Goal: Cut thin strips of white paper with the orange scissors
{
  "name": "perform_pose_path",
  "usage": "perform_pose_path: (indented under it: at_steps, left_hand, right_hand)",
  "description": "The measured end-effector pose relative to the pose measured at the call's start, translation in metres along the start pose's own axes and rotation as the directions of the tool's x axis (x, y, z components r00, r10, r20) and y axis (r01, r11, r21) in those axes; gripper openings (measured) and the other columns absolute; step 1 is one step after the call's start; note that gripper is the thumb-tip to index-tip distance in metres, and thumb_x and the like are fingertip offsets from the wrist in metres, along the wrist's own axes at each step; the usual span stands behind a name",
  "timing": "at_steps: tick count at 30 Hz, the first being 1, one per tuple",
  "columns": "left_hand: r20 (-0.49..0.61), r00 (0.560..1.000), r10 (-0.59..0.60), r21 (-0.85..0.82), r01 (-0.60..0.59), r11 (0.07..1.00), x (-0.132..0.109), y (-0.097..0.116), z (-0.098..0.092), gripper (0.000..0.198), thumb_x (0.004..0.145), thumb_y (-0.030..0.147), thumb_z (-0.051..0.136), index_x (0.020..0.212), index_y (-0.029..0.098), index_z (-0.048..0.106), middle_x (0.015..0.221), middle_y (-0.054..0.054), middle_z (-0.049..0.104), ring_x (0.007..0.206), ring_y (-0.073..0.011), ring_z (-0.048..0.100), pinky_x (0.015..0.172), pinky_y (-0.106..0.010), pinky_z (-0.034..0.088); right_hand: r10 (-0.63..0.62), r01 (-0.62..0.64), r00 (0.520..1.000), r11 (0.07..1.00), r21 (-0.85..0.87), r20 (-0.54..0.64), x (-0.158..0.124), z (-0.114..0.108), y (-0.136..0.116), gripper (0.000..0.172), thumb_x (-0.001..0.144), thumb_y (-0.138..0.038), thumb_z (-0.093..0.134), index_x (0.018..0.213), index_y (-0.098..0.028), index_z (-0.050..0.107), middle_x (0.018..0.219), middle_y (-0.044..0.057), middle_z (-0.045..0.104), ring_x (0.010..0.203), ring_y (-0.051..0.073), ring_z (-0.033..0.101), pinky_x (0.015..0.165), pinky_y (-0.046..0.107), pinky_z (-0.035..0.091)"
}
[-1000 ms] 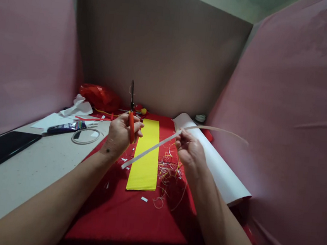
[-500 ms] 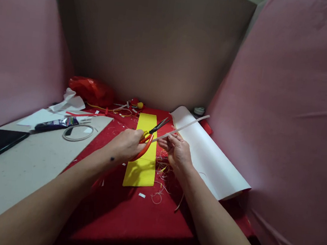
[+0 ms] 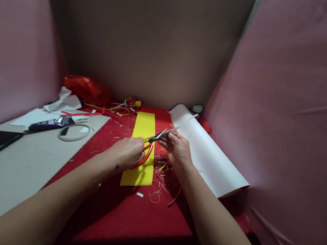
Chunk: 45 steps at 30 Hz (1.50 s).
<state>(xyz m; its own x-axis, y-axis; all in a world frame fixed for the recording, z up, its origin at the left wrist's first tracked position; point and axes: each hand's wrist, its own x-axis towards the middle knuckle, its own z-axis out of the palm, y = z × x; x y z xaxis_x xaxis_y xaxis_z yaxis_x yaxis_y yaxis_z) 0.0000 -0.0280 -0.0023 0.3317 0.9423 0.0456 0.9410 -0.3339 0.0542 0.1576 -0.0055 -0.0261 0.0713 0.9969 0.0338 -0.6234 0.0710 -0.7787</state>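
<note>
Red cloth-covered table (image 3: pixel 130 216) below the grip. Black-bladed scissors (image 3: pixel 151 139) with orange-and-yellow handles are gripped in left hand (image 3: pixel 129 152), blades parted; thin, pale, plastic-looking strip (image 3: pixel 193 116) is pinched in right hand (image 3: pixel 178 149), projecting beyond. Right hand could be nicked, being held beside the blades.

Scissors (image 3: pixel 152 139) now nearer right hand (image 3: pixel 179 150)

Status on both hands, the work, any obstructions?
Left hand holding scissors with orange and yellow handles. Right hand pinching thin white strip near dark metal blades; contact unclear. Tangled white-and-yellow thread scraps lie below, nothing visibly blocking.
</note>
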Motion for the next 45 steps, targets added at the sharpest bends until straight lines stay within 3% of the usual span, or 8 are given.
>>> perform_pose_path:
  at_steps: [7, 13, 21, 32, 45]
  left_hand:
    - [-0.013, 1.0, -0.001, 0.009, 0.001, 1.0, 0.002, -0.003, 0.007, 0.025, 0.081, 0.029, 0.04, 0.089, 0.016, 0.059, 0.081, -0.02, 0.067, 0.071, -0.0319, 0.064, 0.055, -0.035, 0.039]
    - [-0.035, 0.999, -0.001, 0.023, 0.002, 1.0, 0.005, -0.007, 0.013, 0.035, 0.087, 0.037, 0.032, 0.091, 0.016, 0.06, 0.077, -0.019, 0.066, 0.068, -0.0292, 0.063, 0.053, -0.034, 0.037]
    - [-0.063, 0.998, 0.02, 0.032, -0.018, 0.999, 0.008, -0.011, 0.018, 0.032, 0.085, 0.037, 0.037, 0.09, 0.017, 0.061, 0.071, -0.014, 0.064, 0.063, -0.0245, 0.06, 0.051, -0.03, 0.034]
    - [0.005, 1.0, 0.027, 0.029, -0.027, 0.999, 0.002, -0.004, 0.002, 0.028, 0.085, 0.032, 0.039, 0.089, 0.016, 0.062, 0.07, -0.014, 0.064, 0.056, -0.0223, 0.057, 0.048, -0.029, 0.027]
    - [0.049, 0.998, -0.03, 0.053, 0.027, 0.998, 0.007, -0.01, 0.017, 0.035, 0.087, 0.04, 0.034, 0.089, 0.016, 0.06, 0.077, -0.016, 0.066, 0.067, -0.0265, 0.063, 0.051, -0.032, 0.037]
  right_hand:
    - [0.008, -0.008, 1.0, 1.0, 0.003, 0.007, 0.0, -0.001, 0.0, 0.009, 0.072, -0.006, 0.059, 0.068, -0.014, 0.057, 0.06, 0.003, 0.069, 0.055, 0.014, 0.067, 0.056, 0.026, 0.058]
    - [0.006, -0.006, 1.0, 1.0, 0.005, 0.017, 0.002, -0.003, 0.002, 0.009, 0.074, -0.007, 0.058, 0.068, -0.014, 0.057, 0.061, 0.002, 0.068, 0.055, 0.014, 0.067, 0.057, 0.025, 0.058]
    - [0.009, -0.009, 1.0, 1.0, 0.001, 0.007, 0.003, -0.005, 0.001, 0.011, 0.074, -0.007, 0.058, 0.066, -0.015, 0.056, 0.06, 0.003, 0.069, 0.056, 0.014, 0.067, 0.057, 0.026, 0.058]
    - [0.011, -0.012, 0.999, 1.0, 0.028, 0.039, 0.005, -0.008, 0.003, 0.012, 0.074, -0.006, 0.059, 0.067, -0.016, 0.054, 0.06, 0.001, 0.068, 0.055, 0.013, 0.067, 0.057, 0.025, 0.058]
    - [0.045, -0.045, 0.994, 0.999, 0.002, 0.097, -0.001, -0.003, 0.007, 0.007, 0.073, -0.006, 0.056, 0.071, -0.012, 0.059, 0.063, 0.005, 0.071, 0.06, 0.018, 0.071, 0.055, 0.026, 0.058]
